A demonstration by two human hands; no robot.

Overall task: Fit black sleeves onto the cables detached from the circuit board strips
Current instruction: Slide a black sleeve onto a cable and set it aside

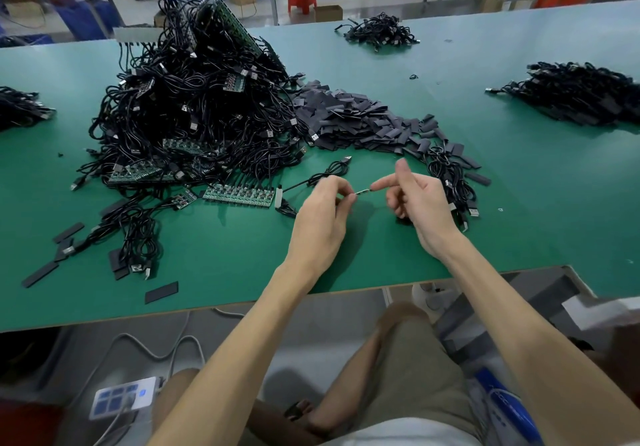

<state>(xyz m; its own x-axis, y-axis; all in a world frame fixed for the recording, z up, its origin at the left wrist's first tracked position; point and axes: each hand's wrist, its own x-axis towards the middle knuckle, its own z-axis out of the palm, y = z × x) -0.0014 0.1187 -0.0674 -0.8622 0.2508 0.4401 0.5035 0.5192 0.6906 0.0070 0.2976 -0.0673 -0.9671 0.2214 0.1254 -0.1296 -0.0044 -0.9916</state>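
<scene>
My left hand [325, 203] pinches the end of a thin black cable [332, 168] that loops back over the green table to a USB plug. A small metal-tipped end [362, 191] of that cable bridges the gap between my hands. My right hand [415, 196] touches that tip with its forefinger, thumb raised, other fingers curled; something dark shows under the palm but I cannot identify it. A green circuit board strip [239, 196] with cables attached lies just left of my left hand. A heap of flat black sleeves [360, 123] lies beyond my hands.
A tall pile of black cables and board strips [194, 106] fills the left-centre of the table [519, 203]. Other cable piles lie at far right [581, 96], far back [381, 32] and left edge [20, 106]. Loose sleeves [161, 292] lie near the front edge.
</scene>
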